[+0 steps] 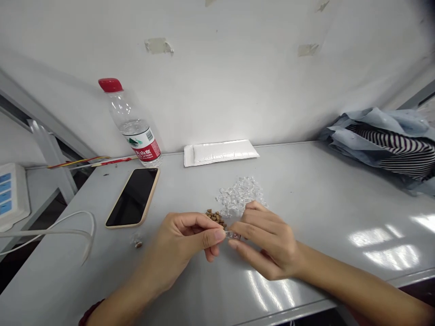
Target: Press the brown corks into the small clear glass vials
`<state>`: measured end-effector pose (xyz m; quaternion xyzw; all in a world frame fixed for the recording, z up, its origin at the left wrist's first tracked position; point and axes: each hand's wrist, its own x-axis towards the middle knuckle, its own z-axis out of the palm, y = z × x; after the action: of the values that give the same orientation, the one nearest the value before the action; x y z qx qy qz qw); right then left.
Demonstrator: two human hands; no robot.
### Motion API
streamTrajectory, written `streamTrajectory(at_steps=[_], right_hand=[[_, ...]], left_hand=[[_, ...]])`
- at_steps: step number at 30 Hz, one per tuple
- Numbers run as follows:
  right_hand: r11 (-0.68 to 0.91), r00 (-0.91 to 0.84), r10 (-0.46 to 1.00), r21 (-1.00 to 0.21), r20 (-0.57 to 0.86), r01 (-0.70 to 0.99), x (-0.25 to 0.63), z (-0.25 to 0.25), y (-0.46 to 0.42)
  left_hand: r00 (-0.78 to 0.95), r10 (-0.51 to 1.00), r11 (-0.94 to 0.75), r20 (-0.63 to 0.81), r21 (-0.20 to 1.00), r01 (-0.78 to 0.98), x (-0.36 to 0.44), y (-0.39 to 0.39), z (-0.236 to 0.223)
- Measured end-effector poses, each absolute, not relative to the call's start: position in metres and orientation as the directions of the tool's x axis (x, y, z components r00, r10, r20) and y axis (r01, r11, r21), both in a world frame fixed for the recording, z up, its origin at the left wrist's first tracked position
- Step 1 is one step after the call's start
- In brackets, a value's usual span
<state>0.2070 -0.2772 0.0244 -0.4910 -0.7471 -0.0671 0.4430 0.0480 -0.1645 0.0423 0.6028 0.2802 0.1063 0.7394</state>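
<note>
Small clear plastic piece [234, 235] held over the gray table [322, 213], near the middle, pinched between both hands. Exact shape hidden by the fingers. Left hand [180, 246] closed to a pinch, thumb pressing the piece's left end. Right hand [268, 240] curled around the other end, fingertips [238, 225] on the piece. Dark red bracelet [90, 312] on the left wrist.

Heap of brown granules [215, 218] just behind the left fingers. Loose heap of clear plastic pieces [239, 194] right beside it, right hand at its front edge. Single clear piece with brown granules [137, 243] lies apart, left of the hands.

Further left: smartphone in a tan case [132, 197], screen dark, and white cable [50, 233]. White box with blue panels [12, 197] at far left. Along the back: red-capped water bottle [134, 122], white padded envelope [220, 152]. At right, blue-gray bag [374, 131] with striped cloth [397, 151].
</note>
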Motion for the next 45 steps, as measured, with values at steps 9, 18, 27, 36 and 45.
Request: streamTrajectory(at_steps=[9, 18, 27, 36, 45], right_hand=[[0.499, -0.084, 0.650, -0.341, 0.755, 0.796, 0.203, 0.027, -0.278], [0.431, 0.030, 0.656, -0.406, 0.754, 0.806, 0.213, 0.034, -0.279], [0.037, 0.159, 0.909, -0.456, 0.385, 0.889, 0.245, 0.026, -0.268], [-0.132, 0.202, 0.954, -0.296, 0.220, 0.946, 0.251, 0.021, -0.264], [-0.116, 0.233, 0.935, -0.390, 0.266, 0.913, 0.248, 0.022, -0.265]], left_hand=[[0.817, 0.423, 0.440, -0.392, 0.877, 0.193, 0.053, -0.166, 0.047], [0.788, 0.488, 0.297, -0.376, 0.920, 0.255, 0.047, -0.154, 0.049], [0.827, 0.561, -0.533, -0.037, 0.749, 0.395, 0.050, -0.154, 0.032], [0.673, 0.728, -0.453, -0.127, 0.648, 0.612, 0.029, -0.126, 0.060], [0.712, 0.527, -0.626, -0.464, 0.354, 0.694, -0.023, -0.092, 0.053]])
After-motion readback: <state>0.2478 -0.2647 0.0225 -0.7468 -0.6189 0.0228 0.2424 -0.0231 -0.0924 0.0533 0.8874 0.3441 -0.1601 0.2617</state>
